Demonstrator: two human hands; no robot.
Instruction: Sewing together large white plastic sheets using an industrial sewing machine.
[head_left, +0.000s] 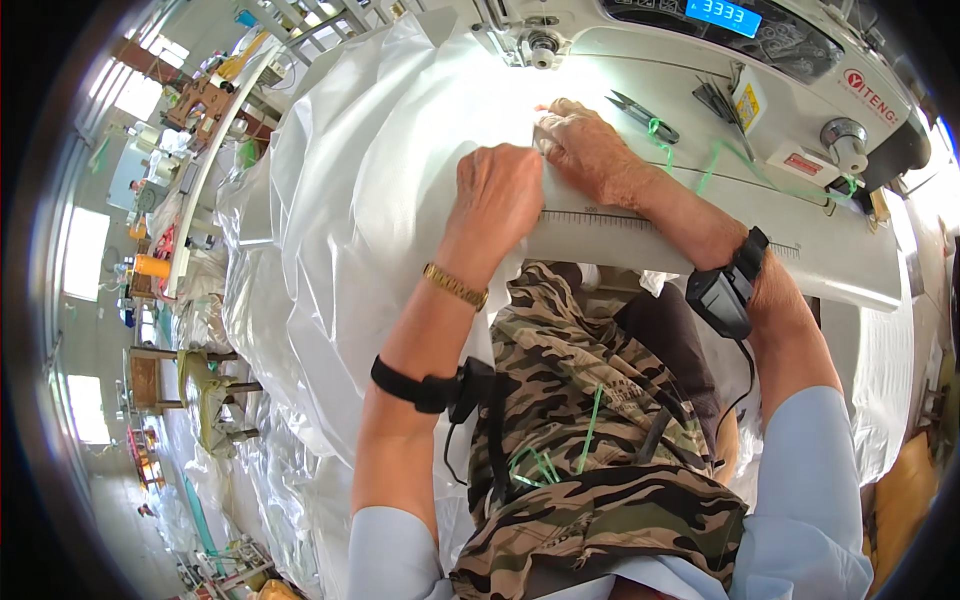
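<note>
A large white, thin sheet spreads over the sewing table and hangs in folds down its left side. My left hand is closed in a fist on the sheet's right edge, fingers curled under and mostly out of sight. Close beside it, my right hand bends its fingers down onto the same edge, gripping the sheet just below the lit sewing machine head. Glare washes out the material around the fingertips. A printed ruler scale runs along the table's front, below my right hand.
Small scissors tied with green string lie right of my right hand. Dark slender tools lean by the machine's base. The machine arm with its lit display spans the top right. A wooden chair and another worktable stand left.
</note>
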